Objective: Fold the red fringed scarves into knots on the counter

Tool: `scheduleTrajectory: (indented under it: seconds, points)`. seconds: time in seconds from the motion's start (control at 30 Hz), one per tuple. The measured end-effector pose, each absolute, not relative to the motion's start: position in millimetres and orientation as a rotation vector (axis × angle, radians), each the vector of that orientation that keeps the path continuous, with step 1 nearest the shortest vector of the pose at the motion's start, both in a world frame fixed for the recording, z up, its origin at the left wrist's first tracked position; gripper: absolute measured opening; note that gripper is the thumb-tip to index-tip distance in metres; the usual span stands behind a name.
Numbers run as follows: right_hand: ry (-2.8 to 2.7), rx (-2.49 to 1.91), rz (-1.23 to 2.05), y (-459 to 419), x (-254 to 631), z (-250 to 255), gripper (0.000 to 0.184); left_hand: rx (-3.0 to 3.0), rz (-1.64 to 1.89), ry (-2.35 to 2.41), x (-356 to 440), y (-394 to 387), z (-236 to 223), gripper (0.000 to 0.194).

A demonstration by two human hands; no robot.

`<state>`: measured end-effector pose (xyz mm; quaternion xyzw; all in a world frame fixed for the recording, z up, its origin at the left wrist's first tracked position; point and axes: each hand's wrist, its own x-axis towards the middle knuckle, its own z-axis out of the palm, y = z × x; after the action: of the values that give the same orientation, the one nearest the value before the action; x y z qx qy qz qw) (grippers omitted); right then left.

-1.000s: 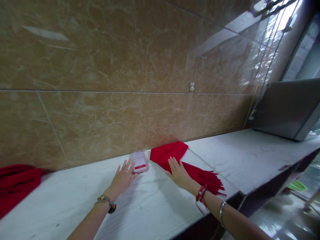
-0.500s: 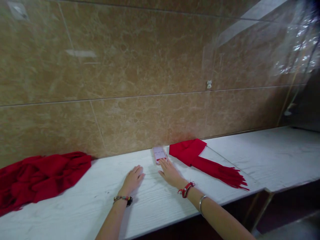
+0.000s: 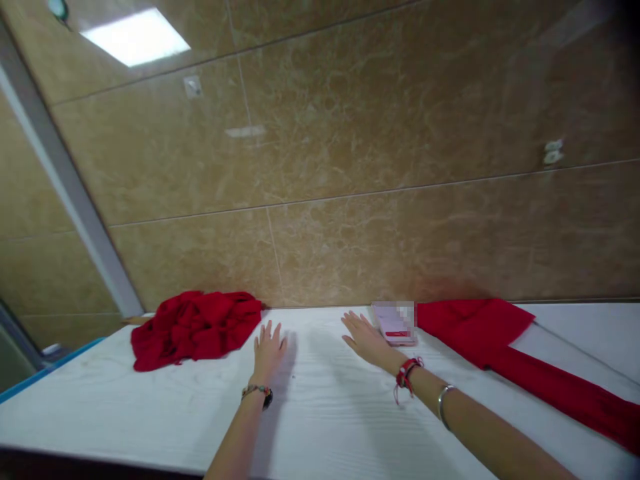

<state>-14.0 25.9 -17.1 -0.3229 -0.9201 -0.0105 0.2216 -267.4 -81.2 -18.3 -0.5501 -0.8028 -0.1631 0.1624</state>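
My left hand [image 3: 268, 353] is stretched out over the white table with its fingers spread, just right of a crumpled red cloth [image 3: 200, 328], and holds nothing. Beside a phone [image 3: 393, 323], my right hand [image 3: 369, 340] reaches forward with fingers extended, also empty. The phone lies face up near the wall, its screen partly blurred. To its right a folded red scarf [image 3: 475, 327] lies flat, one end running out of view at the lower right. I cannot tell whether either palm touches the table.
The white table [image 3: 320, 413] runs along a brown marbled tile wall [image 3: 350, 253]. A blue edge strip [image 3: 50, 370] and a grey metal post [image 3: 75, 173] stand at the left. A socket [image 3: 553, 152] sits on the wall at the right.
My view has swung left. My left hand has moved toward the crumpled red cloth, its fingers spreading. My right hand has come off the phone and moved to its left.
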Motion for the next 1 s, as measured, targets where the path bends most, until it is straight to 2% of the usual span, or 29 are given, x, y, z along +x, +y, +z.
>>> scheduleTrajectory:
  seconds: [0.2,0.4,0.57,0.8,1.0]
  points:
    - [-2.566,-0.736,0.145,36.0,-161.8,-8.2,0.043,-1.047,-0.732,-2.337,-349.5,-108.0,-15.4,0.042]
    - [-2.527,-0.527,0.237,26.0,-287.2,-7.7,0.044,-0.667,-1.022,-2.205,-363.4,-119.3,-4.3,0.038]
    - [-2.507,-0.491,0.275,23.3,-348.1,-0.6,0.054,-0.441,-1.084,-2.284,-367.3,-123.0,-10.9,0.049]
    - [-2.532,-0.551,0.294,32.9,-359.7,-5.8,0.055,-0.491,-1.061,-2.265,-376.6,-113.8,-27.1,0.055]
    - [-2.55,-0.493,0.133,36.6,-256.4,21.5,0.054,-0.721,-0.983,-2.155,-356.6,-112.1,-9.8,0.055]
